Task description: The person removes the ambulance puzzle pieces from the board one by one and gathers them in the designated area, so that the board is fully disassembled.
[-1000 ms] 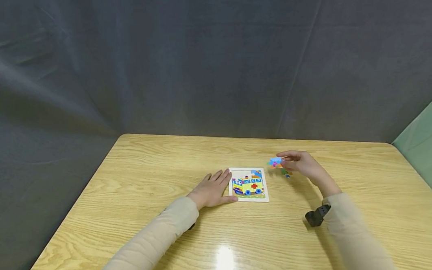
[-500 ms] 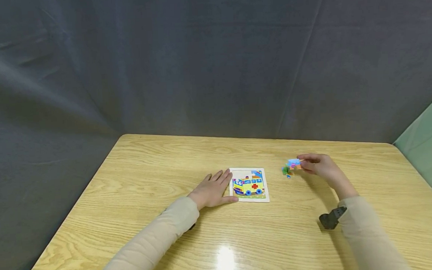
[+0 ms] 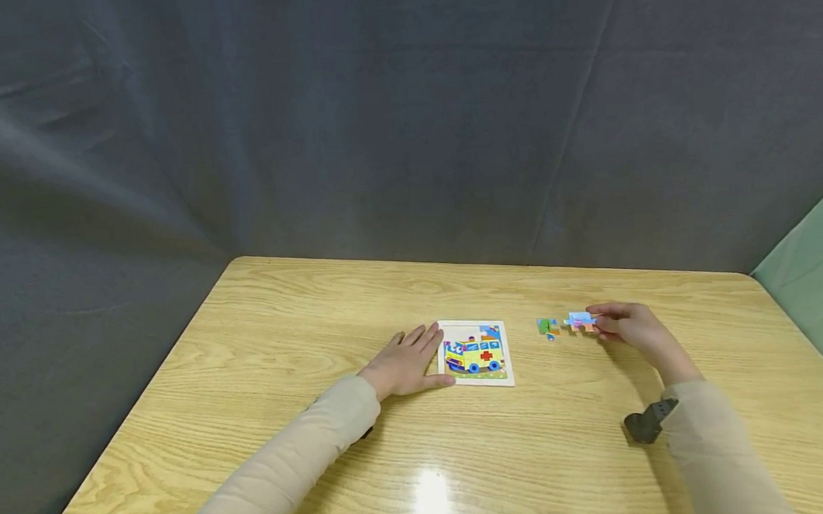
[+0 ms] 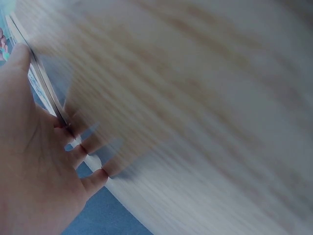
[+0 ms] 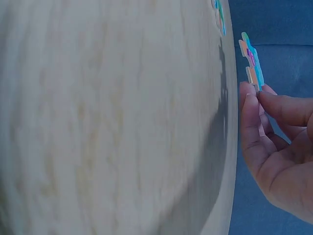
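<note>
The desk (image 3: 303,325) carries all the work. My left hand (image 3: 405,364) lies with fingers straight and spread at the left rim of the puzzle tray (image 3: 507,357), gripping nothing. My right hand (image 3: 631,325) pinches 1 raised piece (image 3: 580,320). Tray: ambulance assembled, upper-left gap bare; judged mostly complete. Outstanding: the held piece and at least 1 loose piece (image 3: 547,327), right of the tray.

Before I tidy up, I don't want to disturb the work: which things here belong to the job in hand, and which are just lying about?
In the job:
tray, touched by the left hand
held piece, pinched by the right hand
green piece, on the table

Just there:
dark cloth
green surface
</note>
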### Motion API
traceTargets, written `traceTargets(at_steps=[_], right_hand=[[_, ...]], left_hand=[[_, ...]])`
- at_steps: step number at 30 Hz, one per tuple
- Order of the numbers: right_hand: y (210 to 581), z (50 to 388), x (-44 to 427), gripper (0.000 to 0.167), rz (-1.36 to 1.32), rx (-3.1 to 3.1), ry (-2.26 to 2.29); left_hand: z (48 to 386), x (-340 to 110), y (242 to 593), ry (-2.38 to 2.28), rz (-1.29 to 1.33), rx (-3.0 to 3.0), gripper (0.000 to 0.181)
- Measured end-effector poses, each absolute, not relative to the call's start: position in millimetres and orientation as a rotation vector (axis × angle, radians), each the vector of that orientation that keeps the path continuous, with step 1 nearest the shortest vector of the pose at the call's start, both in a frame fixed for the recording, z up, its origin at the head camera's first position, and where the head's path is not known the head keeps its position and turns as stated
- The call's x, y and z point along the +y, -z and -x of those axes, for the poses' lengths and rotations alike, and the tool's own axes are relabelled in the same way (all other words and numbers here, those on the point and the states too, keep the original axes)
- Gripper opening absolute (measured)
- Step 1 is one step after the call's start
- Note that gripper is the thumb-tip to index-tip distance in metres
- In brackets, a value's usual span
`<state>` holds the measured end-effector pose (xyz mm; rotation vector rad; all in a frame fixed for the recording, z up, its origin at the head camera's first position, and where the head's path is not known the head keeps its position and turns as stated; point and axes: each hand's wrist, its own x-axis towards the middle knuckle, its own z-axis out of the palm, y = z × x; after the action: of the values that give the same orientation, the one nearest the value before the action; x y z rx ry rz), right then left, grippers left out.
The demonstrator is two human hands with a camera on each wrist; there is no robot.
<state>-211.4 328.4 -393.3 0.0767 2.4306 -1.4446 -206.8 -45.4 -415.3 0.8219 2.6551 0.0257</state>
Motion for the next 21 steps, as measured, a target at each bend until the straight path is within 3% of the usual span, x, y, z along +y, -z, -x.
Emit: traceTargets(at_steps=[21], right_hand=[[399.2, 212.6, 333.8, 0.042, -0.101, 2.347, 1.467]], left_hand=[[207.4, -45.5, 418.2, -0.016, -0.819, 2.661, 0.086]])
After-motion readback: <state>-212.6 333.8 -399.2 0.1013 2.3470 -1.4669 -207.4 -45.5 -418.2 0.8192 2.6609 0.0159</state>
